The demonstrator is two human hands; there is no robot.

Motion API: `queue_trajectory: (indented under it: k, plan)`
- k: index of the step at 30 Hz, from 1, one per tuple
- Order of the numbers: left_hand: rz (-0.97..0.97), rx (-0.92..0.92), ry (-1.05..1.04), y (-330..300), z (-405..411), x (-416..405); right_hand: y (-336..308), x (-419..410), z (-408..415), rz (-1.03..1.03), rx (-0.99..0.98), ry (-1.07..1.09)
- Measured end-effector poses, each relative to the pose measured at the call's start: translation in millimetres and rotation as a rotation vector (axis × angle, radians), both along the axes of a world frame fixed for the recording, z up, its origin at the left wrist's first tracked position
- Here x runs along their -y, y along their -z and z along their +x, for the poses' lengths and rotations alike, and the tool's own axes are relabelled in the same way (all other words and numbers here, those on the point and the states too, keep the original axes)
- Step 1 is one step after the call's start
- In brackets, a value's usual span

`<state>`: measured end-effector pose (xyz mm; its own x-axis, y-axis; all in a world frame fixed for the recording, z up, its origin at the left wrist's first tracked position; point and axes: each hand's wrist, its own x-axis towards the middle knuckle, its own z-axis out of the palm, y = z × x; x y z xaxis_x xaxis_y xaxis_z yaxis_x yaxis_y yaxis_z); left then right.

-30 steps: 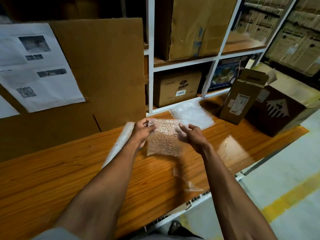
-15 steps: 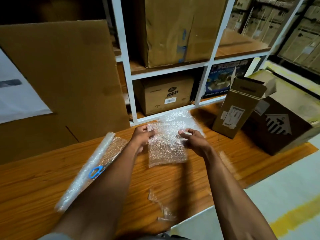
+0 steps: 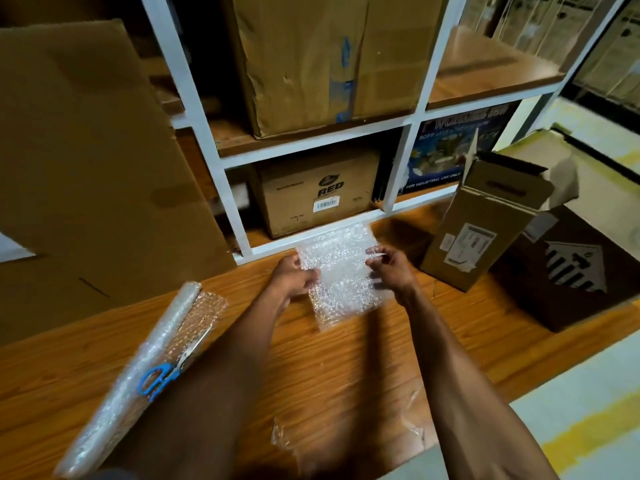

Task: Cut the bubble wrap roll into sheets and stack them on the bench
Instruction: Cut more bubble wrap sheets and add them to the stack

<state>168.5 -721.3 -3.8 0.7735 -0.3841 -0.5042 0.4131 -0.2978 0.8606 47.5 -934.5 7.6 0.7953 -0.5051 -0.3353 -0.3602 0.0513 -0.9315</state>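
A cut bubble wrap sheet (image 3: 343, 285) is held over the wooden bench (image 3: 346, 368), partly over a stack of cut sheets (image 3: 341, 239) by the shelf frame. My left hand (image 3: 291, 277) pinches the sheet's left edge and my right hand (image 3: 391, 268) pinches its right edge. The bubble wrap roll (image 3: 138, 372) lies slantwise on the bench at the left, its loose end unrolled. Blue-handled scissors (image 3: 162, 375) rest on the roll.
A white shelf rack (image 3: 225, 188) with cardboard boxes stands behind the bench. An open cardboard box (image 3: 485, 230) and a dark box (image 3: 571, 268) sit at the right. A big cardboard panel (image 3: 86, 161) leans at the left. Clear plastic scraps (image 3: 287, 441) lie near the front edge.
Both hands have carried the sheet away from me, towards the stack by the shelf. My view has swung right and closer, bringing the roll and scissors into sight.
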Motion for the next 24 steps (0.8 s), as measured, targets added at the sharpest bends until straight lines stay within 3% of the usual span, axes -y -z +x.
queue_trajectory:
  k: [11,22,24]
  plan:
    - [0.188,0.15,-0.076,27.8,31.6,40.7,18.9,40.1,52.1,-0.492,-0.051,0.016]
    - [0.212,0.219,-0.132,29.4,34.5,50.7,46.5,44.3,66.2,-0.871,-0.14,-0.017]
    - [0.213,0.236,-0.142,29.9,35.0,50.6,46.3,40.4,66.6,-1.037,-0.193,-0.023]
